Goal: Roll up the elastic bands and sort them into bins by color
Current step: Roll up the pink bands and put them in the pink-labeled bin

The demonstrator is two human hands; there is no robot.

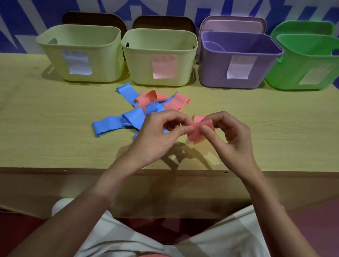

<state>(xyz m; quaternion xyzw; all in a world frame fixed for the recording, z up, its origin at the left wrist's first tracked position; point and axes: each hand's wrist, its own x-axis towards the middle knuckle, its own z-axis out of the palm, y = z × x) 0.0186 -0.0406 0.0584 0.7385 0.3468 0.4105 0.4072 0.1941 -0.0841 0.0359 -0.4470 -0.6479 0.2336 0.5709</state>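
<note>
Both hands, left hand (156, 131) and right hand (227, 135), pinch a pink band (199, 130) at frame center; blue and pink bands (138, 108) lie piled just beyond on the table (35, 109).

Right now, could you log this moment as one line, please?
left hand: pinches pink band | right hand: pinches it | stage: rolling

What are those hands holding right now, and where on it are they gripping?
Both hands pinch one pink elastic band, lifted above the table. The left hand and right hand grip its folded upper edge with their fingertips, side by side.
</note>
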